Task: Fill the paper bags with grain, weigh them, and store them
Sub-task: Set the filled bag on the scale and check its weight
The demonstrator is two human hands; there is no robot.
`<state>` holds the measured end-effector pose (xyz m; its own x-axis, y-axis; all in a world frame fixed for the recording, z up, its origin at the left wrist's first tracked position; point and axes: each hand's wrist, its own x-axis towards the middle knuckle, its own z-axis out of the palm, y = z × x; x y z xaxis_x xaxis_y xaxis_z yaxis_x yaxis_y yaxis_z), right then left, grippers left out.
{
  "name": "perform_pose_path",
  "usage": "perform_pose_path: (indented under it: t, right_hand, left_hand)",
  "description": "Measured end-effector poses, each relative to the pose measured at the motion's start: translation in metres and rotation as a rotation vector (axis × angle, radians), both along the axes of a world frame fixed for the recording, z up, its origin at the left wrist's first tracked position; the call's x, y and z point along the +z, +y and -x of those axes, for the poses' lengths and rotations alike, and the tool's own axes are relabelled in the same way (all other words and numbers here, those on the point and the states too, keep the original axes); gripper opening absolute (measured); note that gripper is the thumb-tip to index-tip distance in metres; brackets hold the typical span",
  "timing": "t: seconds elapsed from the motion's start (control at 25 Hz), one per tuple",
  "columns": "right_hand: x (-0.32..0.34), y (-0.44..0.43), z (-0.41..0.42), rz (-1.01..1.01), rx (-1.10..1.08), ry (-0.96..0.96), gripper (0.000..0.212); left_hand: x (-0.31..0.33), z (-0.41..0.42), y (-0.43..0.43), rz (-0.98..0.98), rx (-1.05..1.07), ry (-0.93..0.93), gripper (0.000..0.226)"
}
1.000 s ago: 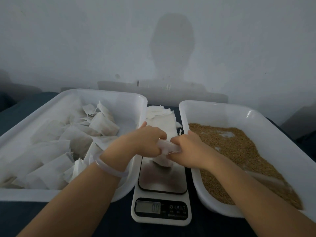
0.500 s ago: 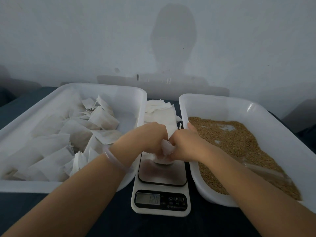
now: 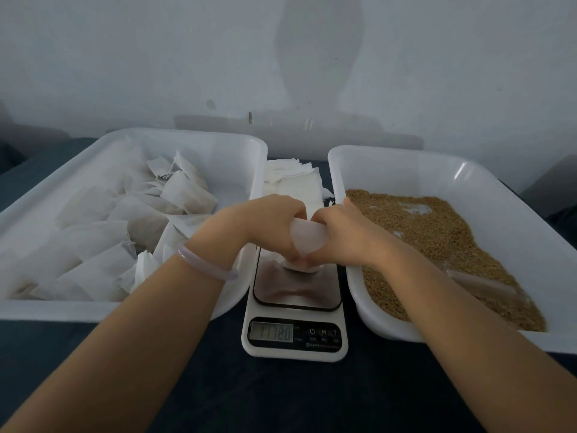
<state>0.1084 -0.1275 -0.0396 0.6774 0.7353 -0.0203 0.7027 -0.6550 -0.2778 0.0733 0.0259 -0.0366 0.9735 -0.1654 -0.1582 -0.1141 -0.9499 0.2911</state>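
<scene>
Dark, possibly cloth tabletop (image 3: 281,398), pale wall (image 3: 125,57), left hand (image 3: 268,226), right hand (image 3: 346,235), each grip clenched on paper bag (image 3: 307,237) on scale (image 3: 296,292)

Colour ref.

- Bench (image 3: 281,398): dark navy, plain.
- Left tray (image 3: 187,134), bench left edge: white plastic.
- Filled bags (image 3: 93,245) in it: off-white paper, semi-translucent, faint tan tint in places.
- Right tray (image 3: 406,153), bench right edge: white, w/ bright glare streak on far wall.
- Grain (image 3: 437,232): golden-brown, speckled.
- Plastic item (image 3: 484,282) in grain: clear.
- Scale (image 3: 295,354), bench centre: white body, black ctrl panel w/ pale symbols, silver-grey platform.
- Display (image 3: 272,332): grey, dark digits.
- Paper bag (image 3: 307,237) above platform: white, translucent.
- Empty-bag stack (image 3: 290,179): white.
- Bracelet (image 3: 203,267): pale lilac.
- Wall (image 3: 125,57): grey-white.
</scene>
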Motion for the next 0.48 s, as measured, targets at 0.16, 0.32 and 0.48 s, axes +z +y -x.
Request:
perform_pose_path:
  t: [0.16,0.32,0.48]
  right_hand:
    - [0.0050,-0.0009,0.0037,0.000,-0.016,0.048,0.047]
    - [0.0055,-0.0009,0.0045,0.000,-0.028,0.058,0.048]
    - [0.0053,-0.0017,0.0051,-0.001,-0.030,0.061,0.050]
  left_hand:
    - [-0.0024,0.0004,0.0008,0.007,0.011,-0.015,0.056]
    - [-0.0035,-0.0003,0.0013,0.006,0.010,-0.035,0.055]
    - [-0.0050,0.0001,0.0017,0.017,0.016,-0.034,0.055]
